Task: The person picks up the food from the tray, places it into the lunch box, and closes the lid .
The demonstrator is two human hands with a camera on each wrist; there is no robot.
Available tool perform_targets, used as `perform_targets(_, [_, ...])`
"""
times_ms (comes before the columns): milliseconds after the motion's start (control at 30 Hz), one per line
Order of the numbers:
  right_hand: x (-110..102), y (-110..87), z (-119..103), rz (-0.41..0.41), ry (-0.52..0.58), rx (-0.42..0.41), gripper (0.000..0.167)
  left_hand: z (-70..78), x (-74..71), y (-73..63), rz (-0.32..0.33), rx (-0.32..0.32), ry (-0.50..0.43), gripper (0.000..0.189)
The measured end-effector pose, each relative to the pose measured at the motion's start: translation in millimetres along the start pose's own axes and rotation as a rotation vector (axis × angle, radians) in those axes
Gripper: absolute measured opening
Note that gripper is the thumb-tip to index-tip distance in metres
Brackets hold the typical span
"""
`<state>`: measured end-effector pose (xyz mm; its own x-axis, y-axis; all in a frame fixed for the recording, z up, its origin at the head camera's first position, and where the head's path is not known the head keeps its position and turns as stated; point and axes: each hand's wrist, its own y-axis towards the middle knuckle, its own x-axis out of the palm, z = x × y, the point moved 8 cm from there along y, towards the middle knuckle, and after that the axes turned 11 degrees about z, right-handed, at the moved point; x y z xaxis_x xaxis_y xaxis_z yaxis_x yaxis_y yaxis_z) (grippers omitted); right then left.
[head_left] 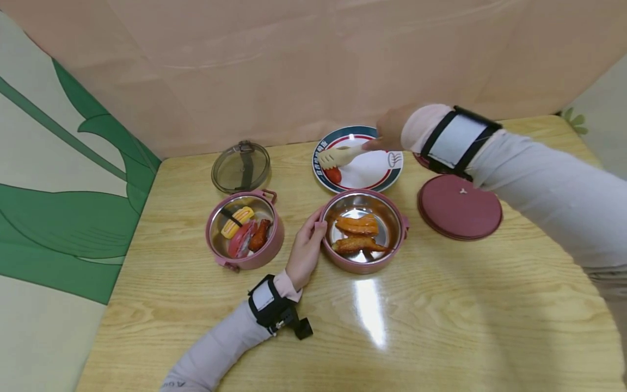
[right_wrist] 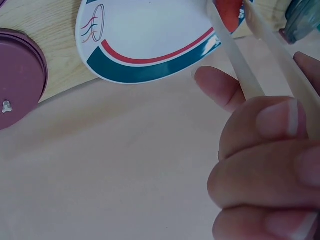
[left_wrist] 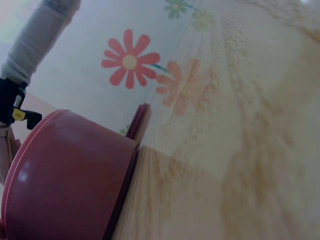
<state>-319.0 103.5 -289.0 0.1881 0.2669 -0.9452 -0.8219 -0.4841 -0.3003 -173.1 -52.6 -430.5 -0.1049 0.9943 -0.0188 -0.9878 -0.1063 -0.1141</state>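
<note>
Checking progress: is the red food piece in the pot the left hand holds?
No, the red food piece shows against the plate, at the tongs.

A round, smoky transparent lid (head_left: 231,170) and a flat, round maroon disc (head_left: 458,209) rest on a pale wood-grain surface (head_left: 441,316); behind, a peach backdrop (head_left: 294,81); left, large green leaf shapes (head_left: 54,218).

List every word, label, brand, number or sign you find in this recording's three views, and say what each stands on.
No word or number reads with certainty.
Plate: rim lettering, too small and blurred to read.
Same plate: a wordless oval emblem with wavy lines.
Left sleeve: dark letters, partly cut off, unreadable.
Yellow label by the black wrist strap: marks too small.
</note>
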Motion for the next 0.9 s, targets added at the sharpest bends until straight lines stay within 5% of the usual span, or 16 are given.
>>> perform_targets(600, [-4, -3.0, -6, 0.214, -0.034, -0.042, 0.041, 0.0, -1.5, -0.4, 0.010, 0.000, -0.021, 0.047])
perform_targets(900, [2, -4.7, 4, 0.191, 0.043, -0.041, 0.037, -2.5, 0.9, 0.3, 0.003, -0.001, -0.012, 0.047])
